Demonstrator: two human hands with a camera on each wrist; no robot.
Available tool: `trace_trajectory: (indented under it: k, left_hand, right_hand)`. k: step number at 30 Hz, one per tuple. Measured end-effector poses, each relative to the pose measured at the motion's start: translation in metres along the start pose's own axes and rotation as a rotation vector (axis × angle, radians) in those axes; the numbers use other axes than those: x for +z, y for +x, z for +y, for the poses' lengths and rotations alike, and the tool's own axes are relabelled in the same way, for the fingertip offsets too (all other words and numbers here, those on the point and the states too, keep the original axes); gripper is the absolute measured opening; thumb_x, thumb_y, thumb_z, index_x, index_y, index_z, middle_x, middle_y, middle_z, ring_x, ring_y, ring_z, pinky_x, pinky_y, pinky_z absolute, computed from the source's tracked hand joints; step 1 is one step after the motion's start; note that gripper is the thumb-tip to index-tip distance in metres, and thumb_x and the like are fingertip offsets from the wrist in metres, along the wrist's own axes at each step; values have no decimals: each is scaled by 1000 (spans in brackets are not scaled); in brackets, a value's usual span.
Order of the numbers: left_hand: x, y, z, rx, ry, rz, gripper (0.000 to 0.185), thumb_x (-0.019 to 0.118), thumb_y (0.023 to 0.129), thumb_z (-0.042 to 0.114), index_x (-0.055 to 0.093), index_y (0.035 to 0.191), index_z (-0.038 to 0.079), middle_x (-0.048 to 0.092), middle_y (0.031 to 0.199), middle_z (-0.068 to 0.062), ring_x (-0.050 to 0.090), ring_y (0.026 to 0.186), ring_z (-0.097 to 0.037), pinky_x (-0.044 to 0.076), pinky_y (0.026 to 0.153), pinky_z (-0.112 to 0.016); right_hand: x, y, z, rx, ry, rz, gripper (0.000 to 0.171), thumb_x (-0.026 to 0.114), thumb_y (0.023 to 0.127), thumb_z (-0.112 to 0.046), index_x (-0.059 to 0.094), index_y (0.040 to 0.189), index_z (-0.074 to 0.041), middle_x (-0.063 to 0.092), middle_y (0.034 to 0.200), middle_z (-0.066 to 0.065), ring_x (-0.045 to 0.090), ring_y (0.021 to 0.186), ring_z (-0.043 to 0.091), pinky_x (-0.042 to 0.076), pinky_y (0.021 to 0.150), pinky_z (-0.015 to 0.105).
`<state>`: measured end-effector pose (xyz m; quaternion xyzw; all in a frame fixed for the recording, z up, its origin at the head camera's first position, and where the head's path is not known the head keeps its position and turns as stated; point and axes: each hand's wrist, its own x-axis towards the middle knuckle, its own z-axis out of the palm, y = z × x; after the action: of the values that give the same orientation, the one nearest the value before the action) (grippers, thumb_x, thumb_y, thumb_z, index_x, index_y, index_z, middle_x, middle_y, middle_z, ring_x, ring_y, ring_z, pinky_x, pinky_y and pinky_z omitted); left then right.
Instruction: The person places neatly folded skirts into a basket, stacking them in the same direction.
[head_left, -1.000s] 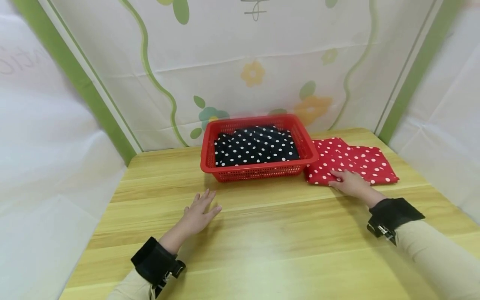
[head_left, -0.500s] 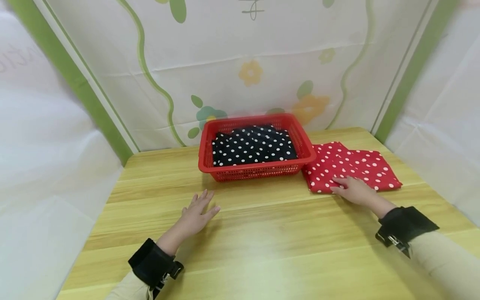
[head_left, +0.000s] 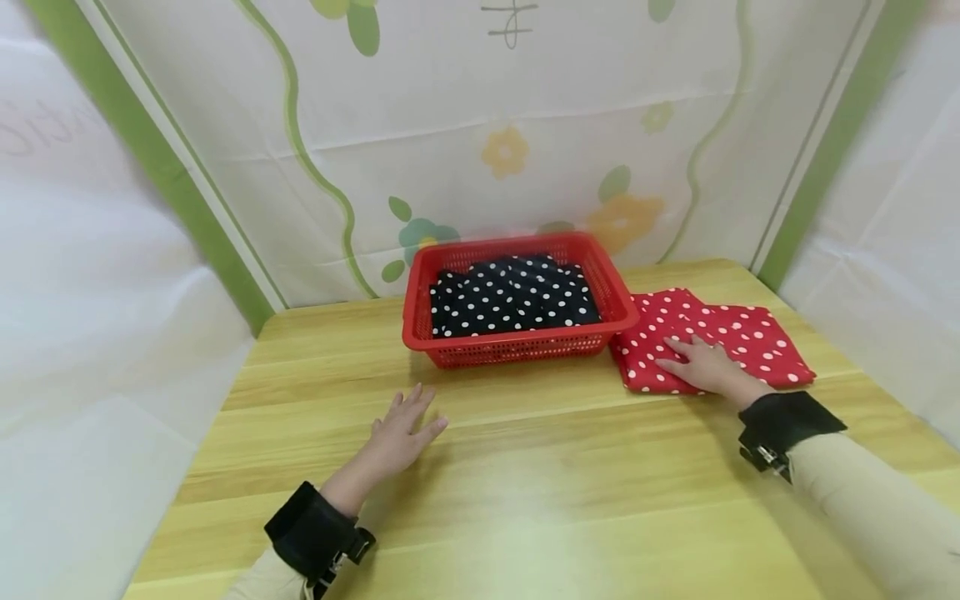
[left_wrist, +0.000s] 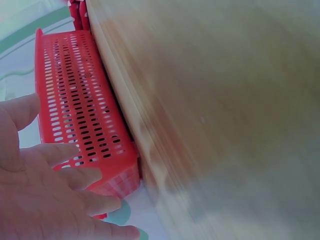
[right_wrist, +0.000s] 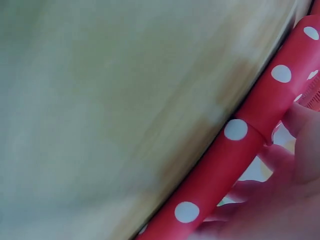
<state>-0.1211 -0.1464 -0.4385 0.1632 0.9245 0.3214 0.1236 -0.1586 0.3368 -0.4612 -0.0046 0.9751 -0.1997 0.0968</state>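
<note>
My right hand (head_left: 703, 365) rests on a folded red cloth with white dots (head_left: 731, 333), its fingers spread over the front part. In the right wrist view the rounded front fold of that cloth (right_wrist: 215, 170) runs under my fingers (right_wrist: 275, 155). My left hand (head_left: 396, 435) is held above the wooden table with its fingers spread and nothing in them. Beyond it stands a red plastic basket (head_left: 525, 343) with perforated sides, also seen past my left hand in the left wrist view. A black cloth with white dots (head_left: 510, 296) lies inside the basket.
The wooden table (head_left: 480, 467) reaches back to a white patterned curtain (head_left: 420, 100). White sheets hang along the left and right sides. The red cloth lies against the basket's right side.
The red cloth has shifted toward me and slightly right, its front edge now nearer. My right hand moved back with it, then slid forward farther onto it. The left hand stays nearly still.
</note>
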Motion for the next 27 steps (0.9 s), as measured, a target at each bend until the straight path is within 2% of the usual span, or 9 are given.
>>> trace_trajectory:
  k: [6,13,27]
  left_hand:
    - [-1,1,-2,-6,-4,4,62,48,102,37,30,152,6,15,159,-19,1,144,-47,-1,102,-76]
    - [0,3,-3,-16,7,-12,63,48,102,38,29,153,6,14,159,-18,1,144,-46,-1,102,-76]
    - [-4,4,-4,-25,21,-4,62,48,102,38,31,152,6,15,159,-20,2,143,-48,1,102,-76]
  right_hand:
    - [0,-13,-3,10,-14,-1,76,54,96,-46,33,143,10,20,138,51,20,124,69,21,98,76]
    - [5,-28,-3,12,-17,6,73,58,95,-42,37,142,10,23,136,50,23,122,69,26,94,76]
    - [12,-63,-5,28,-20,15,80,67,88,-46,41,139,10,29,133,48,32,118,64,36,89,73]
